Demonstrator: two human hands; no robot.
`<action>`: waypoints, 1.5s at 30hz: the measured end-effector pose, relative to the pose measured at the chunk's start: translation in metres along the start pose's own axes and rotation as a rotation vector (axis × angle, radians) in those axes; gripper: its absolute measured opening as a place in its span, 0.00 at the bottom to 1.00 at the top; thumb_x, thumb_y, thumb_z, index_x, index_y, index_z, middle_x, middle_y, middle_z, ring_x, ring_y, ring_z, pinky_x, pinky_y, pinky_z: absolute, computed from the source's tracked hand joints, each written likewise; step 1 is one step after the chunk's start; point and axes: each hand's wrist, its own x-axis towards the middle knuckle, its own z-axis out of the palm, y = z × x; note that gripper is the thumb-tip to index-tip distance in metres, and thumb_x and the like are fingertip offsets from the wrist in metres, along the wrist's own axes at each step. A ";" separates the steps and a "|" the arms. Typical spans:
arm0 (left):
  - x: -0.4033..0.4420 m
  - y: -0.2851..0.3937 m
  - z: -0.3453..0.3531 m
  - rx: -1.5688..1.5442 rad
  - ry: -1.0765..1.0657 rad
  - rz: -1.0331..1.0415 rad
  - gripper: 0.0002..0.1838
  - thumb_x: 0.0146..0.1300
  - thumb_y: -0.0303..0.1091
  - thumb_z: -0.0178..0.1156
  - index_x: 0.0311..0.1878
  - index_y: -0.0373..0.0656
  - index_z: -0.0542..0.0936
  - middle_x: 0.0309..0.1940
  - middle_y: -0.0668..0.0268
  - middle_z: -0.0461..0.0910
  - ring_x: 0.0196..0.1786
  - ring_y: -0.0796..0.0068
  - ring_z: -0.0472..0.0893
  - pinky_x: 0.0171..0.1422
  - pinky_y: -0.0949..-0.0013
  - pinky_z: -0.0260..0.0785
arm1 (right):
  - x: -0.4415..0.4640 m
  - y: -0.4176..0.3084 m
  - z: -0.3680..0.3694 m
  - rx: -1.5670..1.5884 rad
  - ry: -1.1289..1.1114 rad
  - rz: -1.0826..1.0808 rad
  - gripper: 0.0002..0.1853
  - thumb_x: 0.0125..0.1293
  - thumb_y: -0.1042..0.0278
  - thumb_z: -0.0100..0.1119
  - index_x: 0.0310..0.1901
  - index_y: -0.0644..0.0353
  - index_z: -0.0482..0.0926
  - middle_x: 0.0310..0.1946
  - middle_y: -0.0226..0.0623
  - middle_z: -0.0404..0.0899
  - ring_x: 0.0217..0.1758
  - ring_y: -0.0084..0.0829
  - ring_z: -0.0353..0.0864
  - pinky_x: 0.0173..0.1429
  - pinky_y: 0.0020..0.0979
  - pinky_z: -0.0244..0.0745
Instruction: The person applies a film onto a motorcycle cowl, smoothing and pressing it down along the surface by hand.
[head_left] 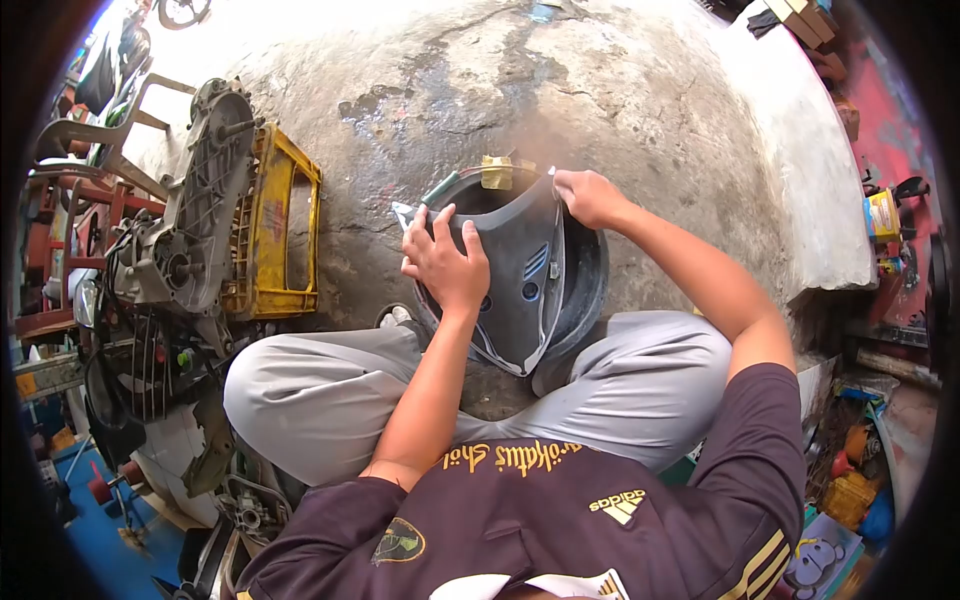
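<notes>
A dark grey, roughly triangular motorcycle fairing panel (512,262) with pale edges lies over a round black tub or tyre between my bent legs. Three slanted slots and a round blue-tinted spot mark its face. My left hand (447,262) rests on the panel's left side, its fingers spread. At the upper right corner my right hand (592,200) is closed, pinching the panel's pale-tipped edge; its inner fingers are hidden. Behind the panel shows the black round rim (592,290), with a piece of yellowish tape (496,172) on a thin curved strip at the back.
A yellow plastic crate (290,220) and a metal engine casing (205,200) stand on the left, near a chair (110,135). Wet patches darken the concrete floor (660,110). A whitish ledge (820,200) runs along the right, with a small can (881,215) beyond it.
</notes>
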 end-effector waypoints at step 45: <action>0.002 0.000 0.000 -0.023 -0.002 -0.011 0.21 0.71 0.47 0.63 0.65 0.57 0.83 0.76 0.61 0.70 0.80 0.54 0.61 0.78 0.37 0.48 | -0.003 -0.009 -0.013 0.009 -0.009 -0.054 0.11 0.75 0.61 0.59 0.46 0.58 0.84 0.44 0.52 0.88 0.51 0.58 0.86 0.56 0.54 0.79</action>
